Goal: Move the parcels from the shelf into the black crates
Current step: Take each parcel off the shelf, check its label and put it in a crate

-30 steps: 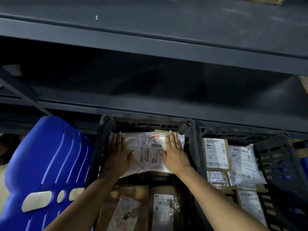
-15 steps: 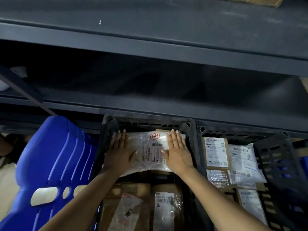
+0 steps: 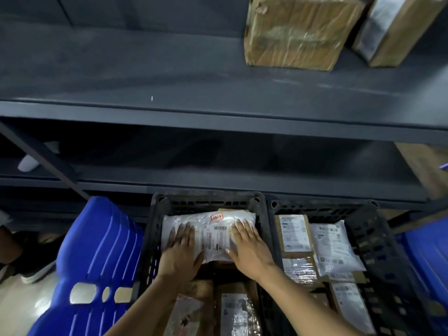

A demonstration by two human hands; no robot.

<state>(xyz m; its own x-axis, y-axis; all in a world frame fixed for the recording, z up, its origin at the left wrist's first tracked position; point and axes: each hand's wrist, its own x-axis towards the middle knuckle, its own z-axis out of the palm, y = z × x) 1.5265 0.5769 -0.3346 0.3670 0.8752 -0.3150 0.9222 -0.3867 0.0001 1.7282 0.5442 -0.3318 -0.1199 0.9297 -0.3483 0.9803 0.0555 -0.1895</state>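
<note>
A white plastic parcel [image 3: 213, 229] with a barcode label and a red sticker lies at the far end of the middle black crate [image 3: 206, 202]. My left hand [image 3: 180, 251] rests flat on its left part, fingers spread. My right hand [image 3: 249, 248] lies flat on its right part. Below them in the same crate sit brown and taped parcels [image 3: 235, 311]. A second black crate [image 3: 373, 238] to the right holds several labelled parcels [image 3: 293, 234]. On the dark shelf [image 3: 169, 69] above stand two brown taped boxes [image 3: 295, 32], at the upper right.
A blue plastic crate [image 3: 97, 263] leans at the left of the black crates. Another blue crate [image 3: 431, 251] shows at the right edge. A diagonal shelf brace [image 3: 41, 156] crosses the lower shelf at the left. Shoes [image 3: 36, 272] stand on the floor at far left.
The view has tilted up, so the upper shelf and its two brown boxes now show. Both hands stay flat on the white parcel, slid slightly toward its near edge.
</note>
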